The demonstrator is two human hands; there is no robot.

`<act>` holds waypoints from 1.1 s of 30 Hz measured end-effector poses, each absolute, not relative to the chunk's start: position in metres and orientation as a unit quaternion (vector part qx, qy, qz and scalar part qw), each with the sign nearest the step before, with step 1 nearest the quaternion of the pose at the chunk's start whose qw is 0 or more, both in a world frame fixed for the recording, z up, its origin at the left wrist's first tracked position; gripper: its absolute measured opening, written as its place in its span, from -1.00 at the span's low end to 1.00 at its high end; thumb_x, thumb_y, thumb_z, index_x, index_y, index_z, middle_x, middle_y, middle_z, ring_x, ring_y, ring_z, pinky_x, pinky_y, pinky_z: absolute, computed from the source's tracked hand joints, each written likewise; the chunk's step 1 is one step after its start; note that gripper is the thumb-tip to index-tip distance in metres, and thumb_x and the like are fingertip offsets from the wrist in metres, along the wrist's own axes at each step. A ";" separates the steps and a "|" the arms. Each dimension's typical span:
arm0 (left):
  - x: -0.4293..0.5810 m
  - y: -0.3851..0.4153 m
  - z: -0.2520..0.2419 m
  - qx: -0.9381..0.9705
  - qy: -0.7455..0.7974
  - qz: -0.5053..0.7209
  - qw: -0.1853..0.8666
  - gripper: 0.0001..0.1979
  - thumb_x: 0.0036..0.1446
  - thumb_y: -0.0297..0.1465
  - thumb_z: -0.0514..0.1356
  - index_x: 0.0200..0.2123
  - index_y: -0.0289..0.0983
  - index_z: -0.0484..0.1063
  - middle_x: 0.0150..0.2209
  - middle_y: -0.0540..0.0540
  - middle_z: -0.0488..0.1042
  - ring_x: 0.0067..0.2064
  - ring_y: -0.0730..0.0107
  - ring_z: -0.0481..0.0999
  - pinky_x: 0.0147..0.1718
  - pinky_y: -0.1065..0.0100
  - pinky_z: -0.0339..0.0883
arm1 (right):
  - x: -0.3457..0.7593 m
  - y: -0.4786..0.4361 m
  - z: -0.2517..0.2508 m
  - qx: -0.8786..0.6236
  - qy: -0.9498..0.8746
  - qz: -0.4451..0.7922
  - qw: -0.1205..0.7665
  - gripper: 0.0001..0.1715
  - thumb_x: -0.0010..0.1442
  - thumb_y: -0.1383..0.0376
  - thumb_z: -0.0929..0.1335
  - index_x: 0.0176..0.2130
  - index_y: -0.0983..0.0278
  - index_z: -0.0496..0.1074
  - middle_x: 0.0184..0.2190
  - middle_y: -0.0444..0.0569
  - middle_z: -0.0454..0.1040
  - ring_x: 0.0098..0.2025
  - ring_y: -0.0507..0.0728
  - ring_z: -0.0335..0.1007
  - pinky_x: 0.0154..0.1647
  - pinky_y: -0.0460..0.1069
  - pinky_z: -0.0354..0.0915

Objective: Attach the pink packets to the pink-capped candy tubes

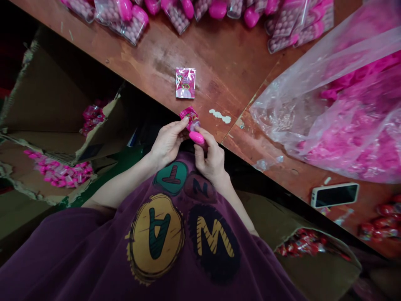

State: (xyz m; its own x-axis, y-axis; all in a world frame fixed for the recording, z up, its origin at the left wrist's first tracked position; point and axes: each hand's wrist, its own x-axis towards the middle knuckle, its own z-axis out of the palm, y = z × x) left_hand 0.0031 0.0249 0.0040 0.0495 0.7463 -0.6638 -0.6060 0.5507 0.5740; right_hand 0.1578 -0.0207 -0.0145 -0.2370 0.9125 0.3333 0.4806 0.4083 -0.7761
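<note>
Close to the table's front edge, my left hand (169, 140) pinches a small printed pink sachet (189, 113) between thumb and fingers. My right hand (212, 155) is closed around a glossy pink oval piece (196, 137) that looks like the lids on the containers at the back. It sits right against the lower end of the sachet; whether a container body hangs below it is hidden by my fingers. Another shiny pink sachet (185, 83) lies flat on the table just beyond my hands.
Clear containers of pink balls with pink lids (134, 25) line the table's (150, 75) back. A plastic bag (282, 108) of pink pieces fills the right, near a phone (335, 195) and red packets (380, 223). Cardboard boxes (50, 88) (316, 267) stand below, holding pink and red items.
</note>
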 end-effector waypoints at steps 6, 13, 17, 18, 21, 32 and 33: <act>0.003 0.023 0.007 0.074 0.488 0.465 0.735 -0.71 0.09 -0.25 0.52 -0.40 -0.33 0.57 -0.39 -0.03 0.60 -0.34 0.49 0.55 -0.17 0.39 0.43 | 0.159 -0.021 -0.016 -0.507 -0.744 0.261 0.349 -0.46 0.51 0.22 0.23 0.40 0.19 0.21 0.44 0.17 0.35 0.36 0.27 0.47 0.23 0.17 0.57; 0.003 0.026 0.002 0.059 0.513 0.448 0.730 -0.69 0.12 -0.22 0.50 -0.40 -0.31 0.54 -0.42 -0.01 0.57 -0.40 0.53 0.51 -0.23 0.40 0.39 | 0.157 -0.023 -0.011 -0.536 -0.618 0.375 0.436 -0.58 0.49 0.11 0.30 0.26 0.12 0.34 0.25 0.09 0.51 0.21 0.23 0.55 0.15 0.19 0.58; 0.004 0.028 0.001 0.057 0.526 0.452 0.718 -0.69 0.15 -0.20 0.48 -0.38 -0.29 0.52 -0.41 0.01 0.57 -0.39 0.53 0.50 -0.22 0.40 0.39 | 0.151 -0.023 -0.009 -0.572 -0.458 0.467 0.496 -0.62 0.43 0.00 0.37 0.13 0.09 0.39 -0.06 -0.02 0.56 -0.16 0.09 0.57 -0.18 0.03 0.58; 0.004 0.028 0.001 0.058 0.528 0.453 0.716 -0.69 0.15 -0.19 0.47 -0.37 -0.28 0.51 -0.40 0.01 0.57 -0.39 0.52 0.50 -0.21 0.40 0.39 | 0.149 -0.023 -0.008 -0.572 -0.427 0.488 0.503 -0.61 0.42 -0.01 0.39 0.12 0.09 0.39 -0.12 -0.04 0.55 -0.21 0.06 0.55 -0.24 0.00 0.55; 0.007 0.028 0.002 0.059 0.534 0.457 0.709 -0.67 0.15 -0.16 0.47 -0.37 -0.28 0.50 -0.40 0.01 0.56 -0.38 0.51 0.51 -0.20 0.39 0.40 | 0.144 -0.023 -0.004 -0.559 -0.371 0.547 0.501 -0.58 0.38 -0.03 0.42 0.08 0.11 0.36 -0.20 -0.09 0.57 -0.30 0.02 0.52 -0.38 -0.06 0.46; 0.013 0.026 0.004 0.081 0.534 0.471 0.697 -0.66 0.16 -0.14 0.46 -0.38 -0.26 0.51 -0.42 0.00 0.57 -0.35 0.47 0.57 -0.23 0.39 0.44 | 0.135 -0.021 0.003 -0.565 -0.296 0.608 0.473 -0.43 0.29 -0.06 0.49 0.05 0.13 0.25 -0.42 -0.25 0.56 -0.64 -0.10 0.26 -0.71 -0.16 0.13; 0.013 0.026 0.003 0.081 0.533 0.472 0.697 -0.66 0.16 -0.14 0.46 -0.39 -0.26 0.51 -0.42 0.01 0.56 -0.36 0.47 0.57 -0.23 0.40 0.43 | 0.135 -0.019 0.002 -0.559 -0.285 0.618 0.473 -0.42 0.28 -0.06 0.50 0.05 0.13 0.24 -0.43 -0.26 0.55 -0.68 -0.11 0.21 -0.73 -0.17 0.09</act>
State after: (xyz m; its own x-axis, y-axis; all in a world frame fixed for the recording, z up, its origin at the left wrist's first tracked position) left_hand 0.0129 0.0260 0.0032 -0.0141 0.7444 -0.6676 -0.5725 0.5414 0.6157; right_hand 0.1354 -0.0195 0.0021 0.0727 0.9041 -0.4212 -0.2668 -0.3893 -0.8816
